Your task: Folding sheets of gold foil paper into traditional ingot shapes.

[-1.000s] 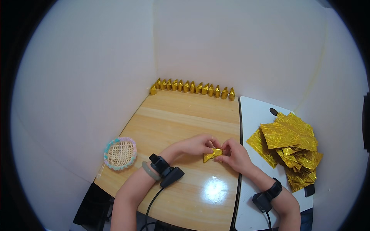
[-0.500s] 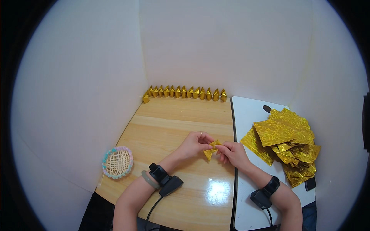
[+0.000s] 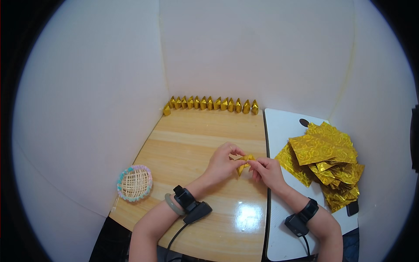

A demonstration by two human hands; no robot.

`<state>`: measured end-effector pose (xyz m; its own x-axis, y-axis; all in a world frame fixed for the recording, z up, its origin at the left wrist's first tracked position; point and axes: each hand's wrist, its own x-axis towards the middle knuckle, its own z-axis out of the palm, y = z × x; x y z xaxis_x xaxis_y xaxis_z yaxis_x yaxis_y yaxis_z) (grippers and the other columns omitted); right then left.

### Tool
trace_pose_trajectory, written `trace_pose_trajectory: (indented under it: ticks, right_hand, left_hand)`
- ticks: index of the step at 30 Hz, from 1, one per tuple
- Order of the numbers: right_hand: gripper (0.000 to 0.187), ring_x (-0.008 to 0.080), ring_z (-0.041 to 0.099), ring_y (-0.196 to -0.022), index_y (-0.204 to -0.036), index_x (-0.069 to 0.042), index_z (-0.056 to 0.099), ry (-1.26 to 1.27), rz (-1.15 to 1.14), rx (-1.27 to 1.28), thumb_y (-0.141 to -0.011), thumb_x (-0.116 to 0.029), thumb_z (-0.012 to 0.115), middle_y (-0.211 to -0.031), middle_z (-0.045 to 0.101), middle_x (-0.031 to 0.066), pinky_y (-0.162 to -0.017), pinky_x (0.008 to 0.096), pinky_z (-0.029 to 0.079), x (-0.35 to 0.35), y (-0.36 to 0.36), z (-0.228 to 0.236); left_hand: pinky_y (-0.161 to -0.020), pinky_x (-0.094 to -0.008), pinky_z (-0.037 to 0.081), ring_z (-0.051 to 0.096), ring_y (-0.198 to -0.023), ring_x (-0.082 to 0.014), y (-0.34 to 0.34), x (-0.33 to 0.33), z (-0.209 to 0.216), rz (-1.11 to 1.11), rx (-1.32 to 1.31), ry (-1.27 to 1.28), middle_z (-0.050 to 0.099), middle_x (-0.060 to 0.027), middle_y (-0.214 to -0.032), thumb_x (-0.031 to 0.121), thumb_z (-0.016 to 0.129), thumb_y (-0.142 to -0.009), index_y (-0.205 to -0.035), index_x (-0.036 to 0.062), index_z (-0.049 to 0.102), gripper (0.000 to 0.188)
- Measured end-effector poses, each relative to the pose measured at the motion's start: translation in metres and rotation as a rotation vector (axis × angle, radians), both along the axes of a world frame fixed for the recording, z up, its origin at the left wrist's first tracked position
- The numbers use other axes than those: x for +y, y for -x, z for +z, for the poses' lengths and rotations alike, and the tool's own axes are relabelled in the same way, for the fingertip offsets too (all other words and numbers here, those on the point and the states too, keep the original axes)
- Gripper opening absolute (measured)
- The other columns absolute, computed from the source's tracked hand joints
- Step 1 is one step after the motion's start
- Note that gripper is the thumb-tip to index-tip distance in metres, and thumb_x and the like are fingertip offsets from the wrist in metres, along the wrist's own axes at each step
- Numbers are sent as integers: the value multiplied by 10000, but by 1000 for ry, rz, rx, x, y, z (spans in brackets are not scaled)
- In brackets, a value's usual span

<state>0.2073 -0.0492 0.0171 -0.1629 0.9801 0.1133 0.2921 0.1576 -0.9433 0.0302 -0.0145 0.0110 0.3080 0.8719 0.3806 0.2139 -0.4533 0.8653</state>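
A small piece of folded gold foil paper (image 3: 241, 169) is held between my two hands above the wooden tabletop. My left hand (image 3: 221, 164) pinches its left side with thumb and fingers. From the right, my right hand (image 3: 267, 171) grips the upper edge between thumb and curled fingers. One pointed end of the paper hangs down between the hands; my fingers cover part of the folds. Along the back edge stands a row of several finished gold paper ingots (image 3: 210, 103), upright and pointed.
On the left lies a small woven basket (image 3: 135, 184) with a pastel wrapped rim. A white board (image 3: 283, 218) on the right bears a loose pile of gold patterned paper sheets (image 3: 325, 150). A dark phone-like object (image 3: 352, 208) peeks out beside the pile. White walls (image 3: 257, 52) enclose the table.
My left hand has shifted slightly up and its fingers have risen around the paper. The folded paper has turned a little in my grip. The view has moved slightly.
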Motion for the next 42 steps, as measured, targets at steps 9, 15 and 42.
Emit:
trace_pose_trajectory:
  ticks: [9, 15, 42]
  right_hand:
    - [237, 61, 536, -506, -714, -4, 643, -240, -36, -97, -860, -184, 598, -571, 594, 18, -475, 212, 423, -1, 0, -1]
    - [367, 96, 552, -568, -940, -4, 612, 99, 47, 458, -929, -341, 468, -733, 624, 44, -538, 211, 433, 13, -12, -16]
    - [270, 60, 557, -755, -1122, -88, 530, 520, 444, 838, -936, -275, 469, -916, 602, -23, -591, 186, 447, 10, -11, -6]
  left_hand:
    - [-663, -247, 439, 547, -787, -124, 1, -6, 8, 145, 235, -223, 585, -32, -800, 97, 702, -728, -835, 46, 621, 143]
    - [-697, -245, 442, 570, -744, -99, 6, 7, 0, -211, -266, 329, 619, -11, -797, 140, 676, -783, -894, 43, 620, 158]
    - [-791, -243, 447, 565, -925, -105, 4, 2, -7, -509, -611, 757, 604, -44, -1042, 147, 561, -876, -1143, 21, 532, 297]
